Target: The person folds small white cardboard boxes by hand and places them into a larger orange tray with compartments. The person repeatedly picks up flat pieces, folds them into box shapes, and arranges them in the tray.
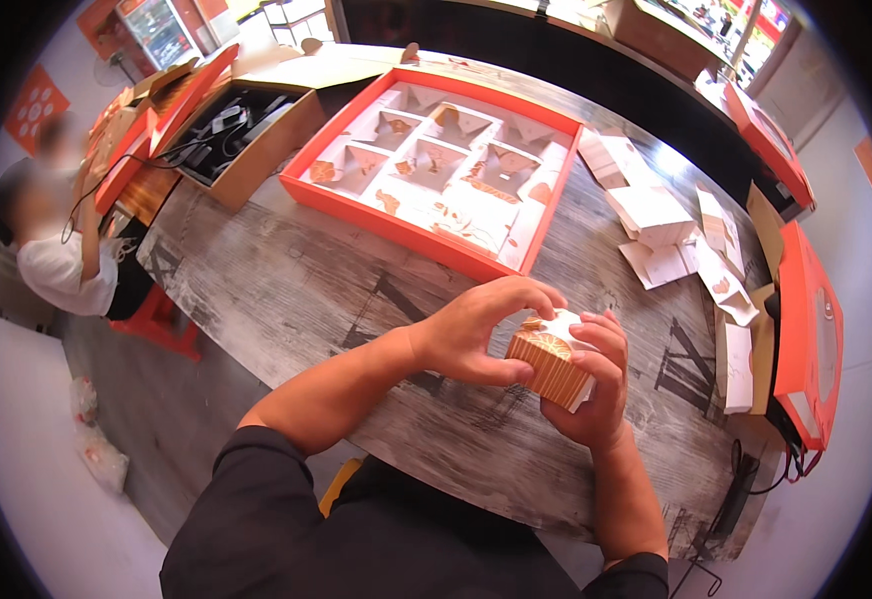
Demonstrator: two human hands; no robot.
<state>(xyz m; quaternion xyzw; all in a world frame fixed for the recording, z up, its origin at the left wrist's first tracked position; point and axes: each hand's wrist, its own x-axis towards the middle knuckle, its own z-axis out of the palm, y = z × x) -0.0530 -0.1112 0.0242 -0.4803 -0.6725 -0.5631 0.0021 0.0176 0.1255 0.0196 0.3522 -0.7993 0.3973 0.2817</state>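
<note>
Between my two hands is a small paper box (546, 361) with brown-striped sides and a white top bearing a gold pattern. My left hand (478, 331) grips its left side, the thumb along the striped face and the fingers over the far top edge. From the right, my right hand (596, 384) curls its fingers over the top, with the palm at the near right corner. Beyond them lies a large shallow orange box (416, 233), with small white gold-patterned boxes (434, 165) and open compartments inside it. The small box's underside is hidden.
Folded white cartons (656, 215) lie scattered on the grey wood table (286, 290). Orange lidded boxes (806, 339) stand along the right edge, near a black power strip (734, 494). At left are a cardboard box (266, 150) of cables and a seated person (66, 265).
</note>
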